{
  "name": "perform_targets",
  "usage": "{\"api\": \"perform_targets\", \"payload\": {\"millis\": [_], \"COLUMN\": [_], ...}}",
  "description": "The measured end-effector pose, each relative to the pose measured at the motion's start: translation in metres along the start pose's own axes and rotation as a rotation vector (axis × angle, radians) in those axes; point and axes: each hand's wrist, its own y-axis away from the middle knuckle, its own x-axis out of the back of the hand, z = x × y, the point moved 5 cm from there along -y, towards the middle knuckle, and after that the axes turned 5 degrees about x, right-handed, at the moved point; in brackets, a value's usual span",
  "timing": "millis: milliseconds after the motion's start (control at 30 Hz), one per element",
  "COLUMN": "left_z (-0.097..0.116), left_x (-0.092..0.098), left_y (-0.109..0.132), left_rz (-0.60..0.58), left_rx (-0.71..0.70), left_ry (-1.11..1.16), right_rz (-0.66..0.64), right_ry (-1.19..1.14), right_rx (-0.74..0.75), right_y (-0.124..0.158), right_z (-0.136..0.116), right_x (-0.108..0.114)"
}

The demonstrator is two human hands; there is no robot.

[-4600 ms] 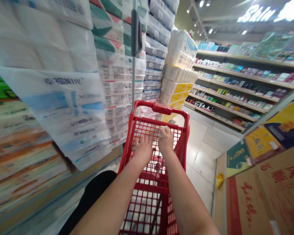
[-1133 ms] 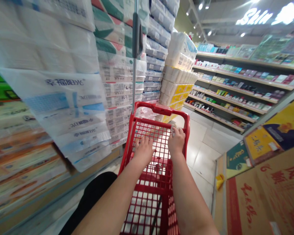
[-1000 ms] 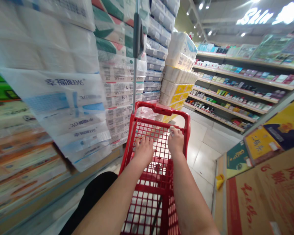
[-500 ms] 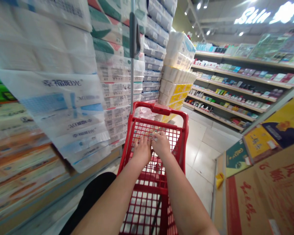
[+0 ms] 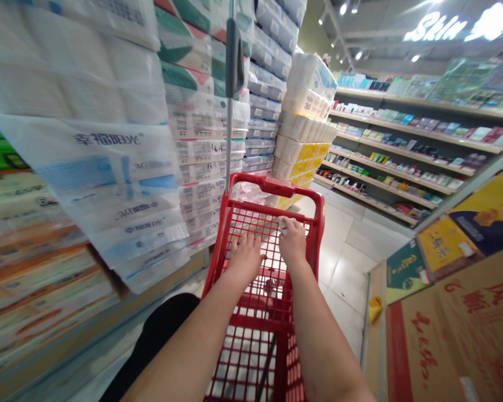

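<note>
In front of me is a red plastic shopping cart (image 5: 257, 319) with grid panels and a handle at its far end. My left hand (image 5: 245, 258) lies with fingers stretched out on the cart's upper grid panel, left of its middle, holding nothing. Right of it, my right hand (image 5: 292, 245) is closed around a small crumpled whitish wipe (image 5: 283, 224), of which only a bit shows at the fingertips. This hand is at the panel's right part, near the frame. A grey pole (image 5: 229, 134) rises at the cart's far left corner.
Tall stacks of wrapped paper rolls (image 5: 104, 167) stand close on the left, with more white packs (image 5: 304, 128) ahead. Shelves of small cosmetics boxes (image 5: 402, 128) line the back right. Cardboard cartons (image 5: 456, 329) stand near on the right. Tiled floor (image 5: 346, 245) runs between.
My right hand has moved right across the grid, away from my left hand, with the wipe in its fingers. My left hand stays at nearly the same spot.
</note>
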Motion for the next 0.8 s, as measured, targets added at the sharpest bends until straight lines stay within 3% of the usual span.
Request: {"api": "perform_targets", "payload": {"millis": [233,433,567,700,800], "left_z": [0.001,0.001,0.000,0.000,0.000], "left_x": [-0.001,-0.003,-0.001,0.000,0.000], "left_y": [0.000,-0.001,-0.001,0.000,0.001], "left_rz": [-0.017,-0.039,-0.007,0.002,0.005], "left_rx": [0.000,-0.004,-0.001,-0.004,-0.009], "left_ry": [-0.039,-0.058,-0.031,-0.007,-0.008], "right_rz": [-0.142,-0.161,-0.099,0.100,0.158], "right_ry": [-0.038,-0.036,-0.081,0.010,0.062], "right_rx": [0.159,0.181,0.143,-0.045,-0.114], "right_y": [0.012,0.016,0.009,0.002,0.001], "right_z": [-0.034,-0.045,-0.028,0.006,0.018], "right_x": [-0.026,-0.031,-0.020,0.006,0.017]}}
